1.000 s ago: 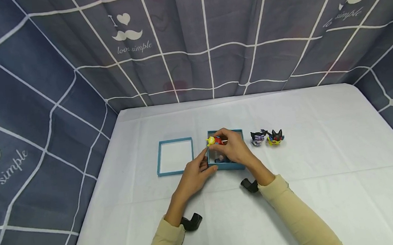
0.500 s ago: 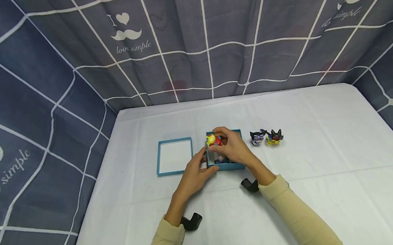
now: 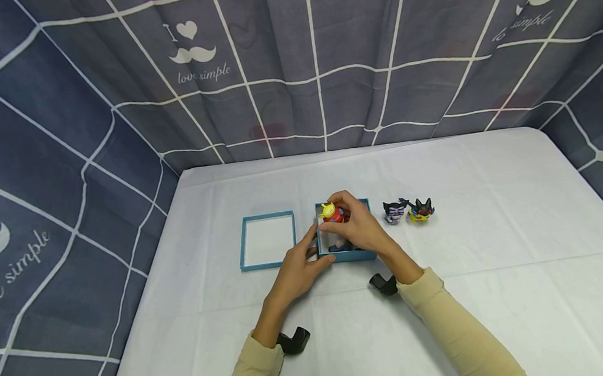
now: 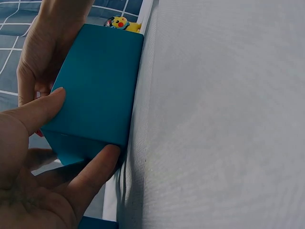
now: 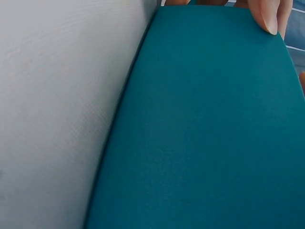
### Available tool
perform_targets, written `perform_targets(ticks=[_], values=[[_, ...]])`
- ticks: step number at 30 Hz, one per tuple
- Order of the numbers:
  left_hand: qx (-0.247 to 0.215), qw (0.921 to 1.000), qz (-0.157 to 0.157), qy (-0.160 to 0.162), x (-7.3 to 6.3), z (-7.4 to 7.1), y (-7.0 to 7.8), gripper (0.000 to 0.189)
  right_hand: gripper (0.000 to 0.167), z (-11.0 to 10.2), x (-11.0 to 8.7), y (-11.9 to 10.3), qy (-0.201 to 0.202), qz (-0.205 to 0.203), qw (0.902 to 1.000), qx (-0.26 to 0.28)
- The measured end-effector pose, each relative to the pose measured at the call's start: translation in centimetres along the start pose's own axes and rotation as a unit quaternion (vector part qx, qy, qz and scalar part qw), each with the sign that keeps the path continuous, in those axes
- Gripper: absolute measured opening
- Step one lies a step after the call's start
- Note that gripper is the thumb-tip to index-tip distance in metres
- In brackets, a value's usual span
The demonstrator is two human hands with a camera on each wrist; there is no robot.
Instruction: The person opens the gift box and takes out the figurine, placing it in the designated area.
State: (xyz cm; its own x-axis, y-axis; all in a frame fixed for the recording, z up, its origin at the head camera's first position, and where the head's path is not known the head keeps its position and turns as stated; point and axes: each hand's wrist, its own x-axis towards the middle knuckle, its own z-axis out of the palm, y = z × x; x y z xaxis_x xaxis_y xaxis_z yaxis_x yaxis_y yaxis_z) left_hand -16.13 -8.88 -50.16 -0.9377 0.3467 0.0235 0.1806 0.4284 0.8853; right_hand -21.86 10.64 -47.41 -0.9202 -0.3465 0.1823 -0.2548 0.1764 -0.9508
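In the head view my right hand (image 3: 356, 224) pinches a small toy figure (image 3: 331, 212) with a yellow head and red body. The figure is held over the open teal box (image 3: 350, 256), near its far left corner. A dark item (image 3: 340, 246) lies inside the box, partly hidden by the hand. My left hand (image 3: 298, 271) holds the box at its left side and near corner. The left wrist view shows the thumb and fingers on the teal box (image 4: 97, 81). In the right wrist view the box wall (image 5: 190, 119) fills most of the picture, hiding the figure.
A shallow teal-rimmed lid (image 3: 265, 215) lies left of the box, its white inside facing up. To the right stand two small figures, one black and purple (image 3: 395, 211), the other black and yellow (image 3: 421, 210). A white cloth covers the table (image 3: 495, 214).
The toy figure has turned in my right hand, from lying sideways to more upright with its yellow head up. My left hand stays on the box.
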Motion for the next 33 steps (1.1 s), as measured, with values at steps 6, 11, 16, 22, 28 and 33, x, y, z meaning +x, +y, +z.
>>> perform_targets(ticks=[6,11,16,22,28,33], values=[[0.001,1.0,-0.007,-0.003,0.0,0.0,0.1,0.083,0.048,-0.1,-0.1,0.1,0.018,-0.005,0.9997,0.017],[0.002,1.0,-0.008,0.0,0.0,0.1,0.1,0.081,0.049,0.0,-0.4,0.0,0.037,-0.022,0.9987,0.028],[0.007,0.9998,-0.016,0.004,0.0,0.2,0.1,0.079,0.047,-0.1,-0.9,-1.3,0.051,-0.025,0.9981,0.027],[0.003,0.9997,-0.024,0.007,0.0,0.2,0.2,0.078,0.044,-0.7,-2.0,-4.5,0.059,-0.029,0.9977,0.017],[0.004,0.9996,-0.027,0.009,0.0,0.1,0.3,0.08,0.045,-1.6,-2.7,-3.6,0.083,-0.036,0.9954,0.031],[0.007,0.9995,-0.03,0.009,-0.1,0.0,0.4,0.08,0.049,-2.4,-3.3,-2.4,0.109,-0.042,0.9931,0.011]])
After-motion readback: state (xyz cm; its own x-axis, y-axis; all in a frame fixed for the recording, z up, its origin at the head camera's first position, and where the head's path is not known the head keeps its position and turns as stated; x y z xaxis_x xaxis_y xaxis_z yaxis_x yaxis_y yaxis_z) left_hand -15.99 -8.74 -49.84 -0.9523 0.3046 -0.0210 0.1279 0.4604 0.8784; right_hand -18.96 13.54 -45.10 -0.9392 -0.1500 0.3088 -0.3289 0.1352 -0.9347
